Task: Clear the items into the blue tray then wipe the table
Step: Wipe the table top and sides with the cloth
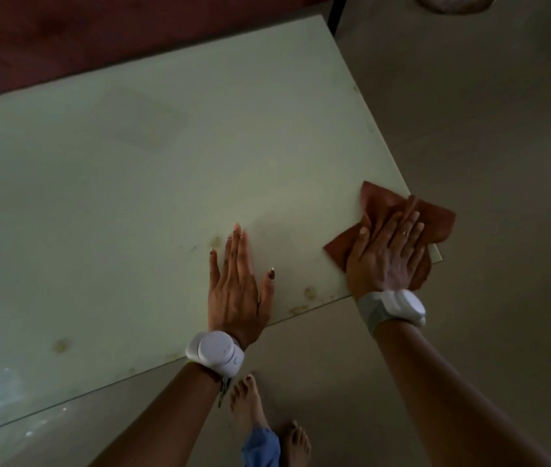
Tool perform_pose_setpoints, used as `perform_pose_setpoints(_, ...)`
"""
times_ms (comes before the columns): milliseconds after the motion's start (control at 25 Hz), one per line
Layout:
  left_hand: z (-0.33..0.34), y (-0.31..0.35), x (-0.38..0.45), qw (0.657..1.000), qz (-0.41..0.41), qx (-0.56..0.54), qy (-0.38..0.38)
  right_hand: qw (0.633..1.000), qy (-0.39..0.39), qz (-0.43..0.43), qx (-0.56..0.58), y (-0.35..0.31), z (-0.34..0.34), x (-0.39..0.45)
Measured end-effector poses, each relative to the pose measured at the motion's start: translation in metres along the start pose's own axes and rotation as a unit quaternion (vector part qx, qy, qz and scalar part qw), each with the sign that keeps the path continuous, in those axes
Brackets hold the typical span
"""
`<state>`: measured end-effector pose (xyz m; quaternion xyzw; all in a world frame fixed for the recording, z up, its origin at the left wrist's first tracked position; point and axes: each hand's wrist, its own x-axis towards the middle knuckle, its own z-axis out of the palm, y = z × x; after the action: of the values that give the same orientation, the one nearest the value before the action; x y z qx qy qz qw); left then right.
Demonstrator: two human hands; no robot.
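Note:
A pale glossy table (139, 183) fills most of the view. My right hand (387, 254) lies flat on an orange-brown cloth (437, 219) at the table's near right corner, pressing it down; part of the cloth hangs past the edge. My left hand (237, 284) rests palm down on the bare tabletop near the front edge, fingers together, holding nothing. Brownish stains (309, 293) mark the surface between my hands and another stain (61, 345) lies further left. No blue tray is in view.
A dark red sofa (65, 45) runs along the table's far side. Beige tiled floor (486, 112) lies to the right and in front. My bare feet (250, 406) stand just below the table's front edge. A pale round object (453, 3) shows at the top right.

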<state>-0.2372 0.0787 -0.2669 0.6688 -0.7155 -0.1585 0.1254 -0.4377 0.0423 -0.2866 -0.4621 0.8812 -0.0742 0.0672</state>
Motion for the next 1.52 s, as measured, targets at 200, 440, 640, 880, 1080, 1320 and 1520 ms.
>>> perform_pose_setpoints(200, -0.013, -0.027, -0.018, 0.999, -0.035, -0.006, 0.022, 0.995, 0.004, -0.096, 0.015, -0.026, 0.011, -0.089)
perform_pose_setpoints(440, -0.039, -0.11, -0.016, 0.991, -0.109, 0.054, 0.062, 0.976, -0.036, -0.215, 0.021, -0.099, 0.021, -0.117)
perform_pose_setpoints(640, -0.046, -0.153, -0.002, 0.985, -0.138, 0.094, 0.036, 0.988, 0.031, -0.147, 0.026, -0.169, 0.047, -0.037)
perform_pose_setpoints(880, -0.043, -0.152, -0.003, 0.987, -0.121, 0.101, 0.035, 0.974, -0.019, -0.227, 0.009, -0.242, 0.058, -0.015)
perform_pose_setpoints(1080, -0.047, -0.153, -0.003, 0.99, -0.117, 0.057, 0.051, 0.91, -0.032, -0.414, -0.013, -0.223, 0.051, -0.082)
perform_pose_setpoints(1320, -0.081, -0.202, -0.029, 0.993, -0.059, -0.068, 0.076, 0.996, -0.013, -0.09, -0.018, -0.156, 0.038, -0.194)
perform_pose_setpoints(1520, -0.103, -0.283, -0.059, 0.989, -0.131, 0.035, 0.06, 0.998, -0.011, -0.057, 0.021, -0.224, 0.05, -0.227)
